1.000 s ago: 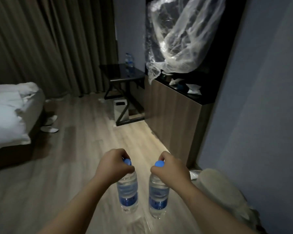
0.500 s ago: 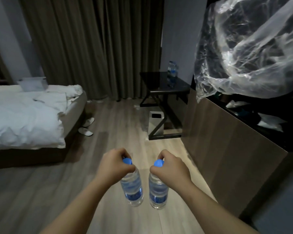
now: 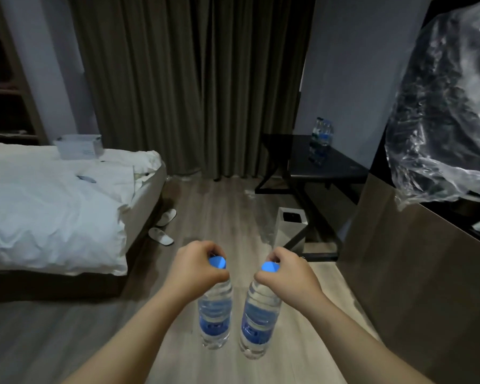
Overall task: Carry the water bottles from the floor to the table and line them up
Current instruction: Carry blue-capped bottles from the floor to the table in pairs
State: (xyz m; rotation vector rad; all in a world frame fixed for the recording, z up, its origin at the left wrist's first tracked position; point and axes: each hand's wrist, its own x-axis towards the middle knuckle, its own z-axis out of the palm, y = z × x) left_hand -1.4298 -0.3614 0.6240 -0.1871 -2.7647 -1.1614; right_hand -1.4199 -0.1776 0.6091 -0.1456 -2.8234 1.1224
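Table closer, more central than half second ago; hands at same spacing. Left hand grips left bottle by neck under blue cap, hanging above wood floor. Right hand grips right bottle likewise, just beside, apart. Beyond: bin by dark table; bottle cluster standing on it near wall.

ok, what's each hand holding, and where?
The left hand grips the left bottle by its neck; the right hand grips the right bottle likewise.

Left hand, right hand bare; forearms bare to frame edge.
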